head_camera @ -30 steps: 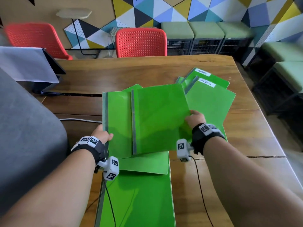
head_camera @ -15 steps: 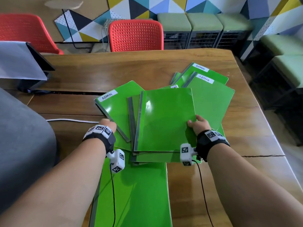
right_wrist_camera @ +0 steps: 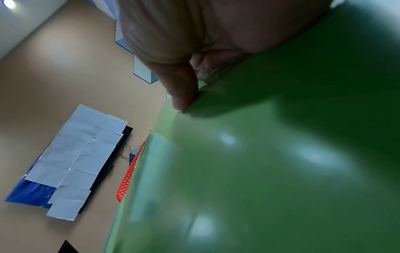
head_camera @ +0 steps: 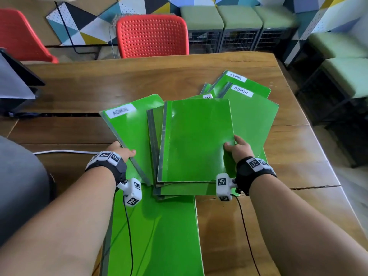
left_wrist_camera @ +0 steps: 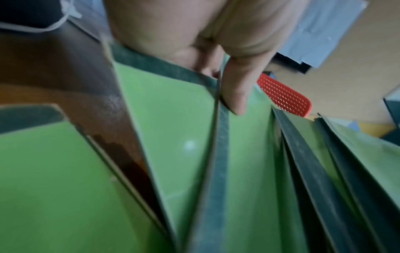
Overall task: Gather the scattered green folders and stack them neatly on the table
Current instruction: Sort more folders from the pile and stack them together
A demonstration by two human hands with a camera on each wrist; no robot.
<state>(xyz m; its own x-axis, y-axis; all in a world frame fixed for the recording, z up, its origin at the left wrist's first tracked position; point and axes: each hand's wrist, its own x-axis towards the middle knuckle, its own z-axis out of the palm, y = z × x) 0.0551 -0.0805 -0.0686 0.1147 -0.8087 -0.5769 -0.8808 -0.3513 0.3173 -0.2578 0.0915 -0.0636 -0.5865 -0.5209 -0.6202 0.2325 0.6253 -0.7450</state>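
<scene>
Several green folders with grey spines lie fanned on the wooden table [head_camera: 83, 90]. My left hand [head_camera: 124, 152] pinches the spine edge of the leftmost folder [head_camera: 131, 132], which bears a white ADMIN label; the left wrist view shows the thumb [left_wrist_camera: 234, 92] on top of that edge. My right hand [head_camera: 236, 147] grips the right edge of the top plain folder [head_camera: 197, 140], thumb on its cover. Two more labelled folders [head_camera: 251, 114] fan out behind on the right. Another folder [head_camera: 159, 234] lies near the front edge, partly under the pile.
A red chair [head_camera: 152, 35] stands at the table's far side, another red chair [head_camera: 18, 36] at far left. A paper-covered dark device [head_camera: 14, 84] and a white cable [head_camera: 63, 151] are on the left. Green stools [head_camera: 239, 18] line the back and right.
The folders held up a second ago have come down onto the pile. My left hand shifted onto the labelled left folder, which now fans out leftward. My right hand keeps its hold.
</scene>
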